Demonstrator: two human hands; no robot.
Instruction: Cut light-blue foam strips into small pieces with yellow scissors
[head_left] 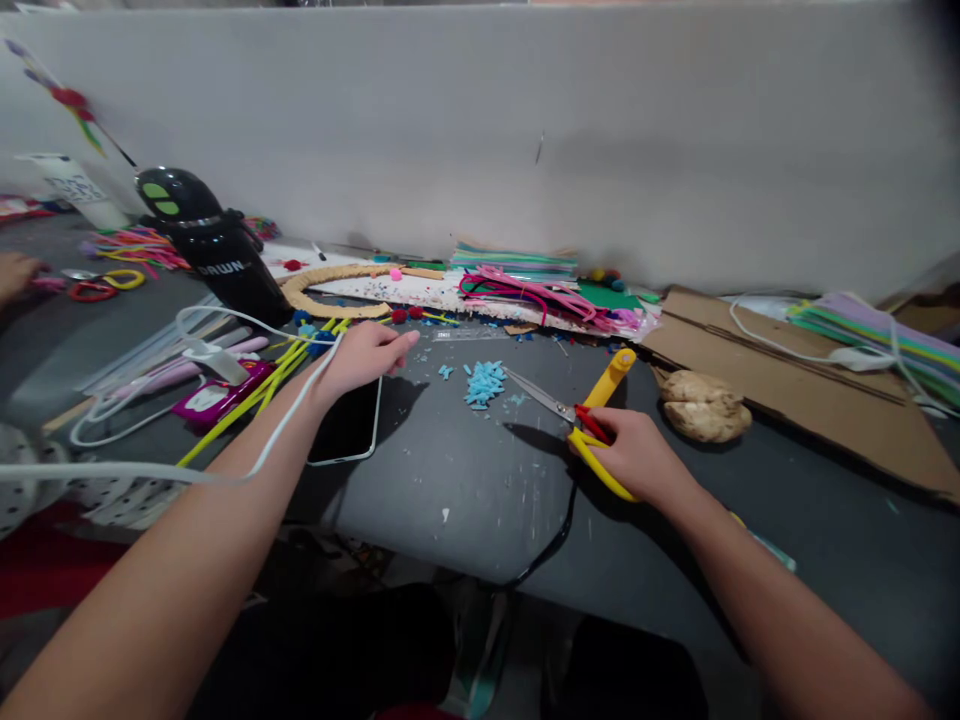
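My right hand (634, 450) grips scissors (555, 402) with red and yellow handles; their blades point left toward a small heap of light-blue pieces (485, 384) on the grey table (450, 500). A few more blue bits (445, 372) lie just left of the heap. My left hand (365, 357) hovers above a phone (349, 425) with a dark screen, its fingers bent together; whether anything is between them is too small to tell. A white cable (279, 445) crosses my left forearm. Behind the scissors stands a yellow stick-like object (611, 378).
A black bottle (217, 255), yellow-green stems (262, 385) and a purple device (223, 392) are at left. Pink pipe cleaners (517, 290) lie at the back. A brown lumpy object (703, 406) and cardboard (787, 385) are at right. Another person's hand (16, 275) shows far left.
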